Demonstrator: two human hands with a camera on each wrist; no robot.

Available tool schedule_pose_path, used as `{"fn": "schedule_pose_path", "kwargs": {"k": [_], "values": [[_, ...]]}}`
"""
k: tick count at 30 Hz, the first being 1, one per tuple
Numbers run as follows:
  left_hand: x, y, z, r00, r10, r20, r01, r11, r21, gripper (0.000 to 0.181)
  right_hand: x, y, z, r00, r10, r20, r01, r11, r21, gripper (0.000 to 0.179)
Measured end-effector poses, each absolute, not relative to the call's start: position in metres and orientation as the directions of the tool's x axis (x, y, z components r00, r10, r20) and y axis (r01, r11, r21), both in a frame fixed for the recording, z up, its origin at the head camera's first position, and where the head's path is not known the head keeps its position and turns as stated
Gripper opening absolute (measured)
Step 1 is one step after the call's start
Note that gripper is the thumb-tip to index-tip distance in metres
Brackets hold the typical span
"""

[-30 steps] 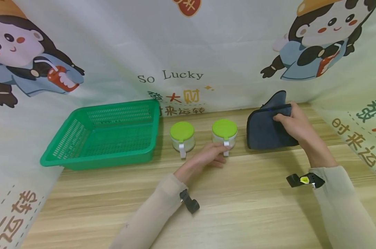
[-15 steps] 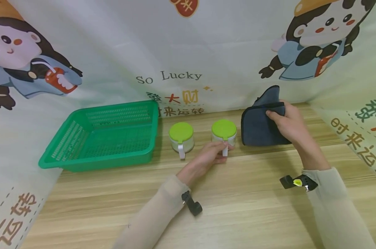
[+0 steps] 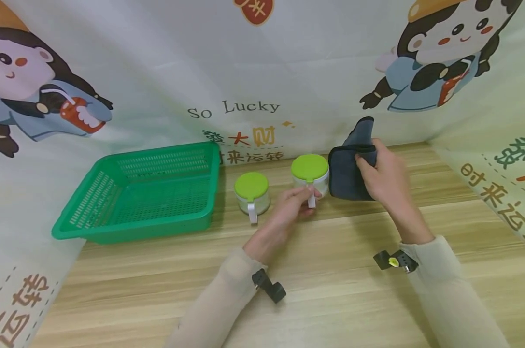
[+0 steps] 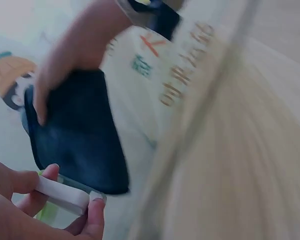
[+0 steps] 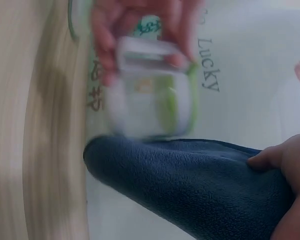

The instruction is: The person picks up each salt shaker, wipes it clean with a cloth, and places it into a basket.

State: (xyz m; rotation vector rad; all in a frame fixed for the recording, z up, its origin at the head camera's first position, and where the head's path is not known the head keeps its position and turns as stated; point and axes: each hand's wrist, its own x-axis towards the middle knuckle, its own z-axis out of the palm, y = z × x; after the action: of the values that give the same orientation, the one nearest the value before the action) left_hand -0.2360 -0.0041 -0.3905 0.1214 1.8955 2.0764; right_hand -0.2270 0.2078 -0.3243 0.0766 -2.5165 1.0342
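Observation:
My left hand (image 3: pixel 290 208) grips the white handle (image 4: pixel 65 194) of a clear jar with a green lid (image 3: pixel 309 167). In the right wrist view the jar (image 5: pixel 145 102) appears raised above the wooden table. My right hand (image 3: pixel 386 174) pinches a folded dark blue cloth (image 3: pixel 349 174) with black edging, thumb on the near side. The cloth hangs down right beside the jar, and in the right wrist view its edge meets the jar's side. A second jar (image 3: pixel 251 193) of the same kind stands to the left, its handle toward me.
A green plastic basket (image 3: pixel 158 227) with perforated walls stands at the left, close to the second jar. Behind the table (image 3: pixel 332 290) hangs a printed white sheet (image 3: pixel 323 72), which also runs along both sides.
My left hand has closed on the jar's handle and lifted the jar slightly up and away from me. My right hand has brought the cloth leftward to the jar.

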Motion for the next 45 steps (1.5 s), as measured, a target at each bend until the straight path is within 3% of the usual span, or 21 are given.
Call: {"fn": "schedule_pose_path", "kwargs": {"k": [11,17,20,32,40,45], "values": [[-0.228,-0.009,-0.352,-0.969,0.234,-0.073,-0.093,-0.077,0.993,0.028,-0.222,0.175,-0.333,-0.812,0.051,0.582,-0.408,0.664,-0.627,0.030],[-0.225,-0.016,-0.338,-0.972,0.230,-0.055,-0.082,-0.109,0.991,0.029,-0.219,0.161,-0.342,-0.676,-0.056,0.735,-0.581,0.654,-0.484,0.027],[-0.223,-0.019,-0.332,-0.972,0.226,-0.059,-0.086,-0.115,0.990,0.030,-0.218,0.156,-0.347,-0.641,-0.120,0.758,-0.624,0.657,-0.424,0.022],[-0.222,-0.020,-0.322,-0.974,0.223,-0.034,-0.045,-0.045,0.998,0.033,-0.222,0.157,-0.345,-0.625,-0.088,0.775,-0.653,0.604,-0.458,0.021],[-0.221,-0.025,-0.320,-0.979,0.203,-0.012,-0.020,-0.037,0.999,0.033,-0.223,0.159,-0.347,-0.675,-0.150,0.722,-0.629,0.630,-0.457,0.021],[-0.221,-0.022,-0.322,-0.977,0.214,-0.007,-0.013,-0.030,0.999,0.033,-0.223,0.159,-0.345,-0.649,-0.130,0.750,-0.645,0.616,-0.452,0.019]]}}
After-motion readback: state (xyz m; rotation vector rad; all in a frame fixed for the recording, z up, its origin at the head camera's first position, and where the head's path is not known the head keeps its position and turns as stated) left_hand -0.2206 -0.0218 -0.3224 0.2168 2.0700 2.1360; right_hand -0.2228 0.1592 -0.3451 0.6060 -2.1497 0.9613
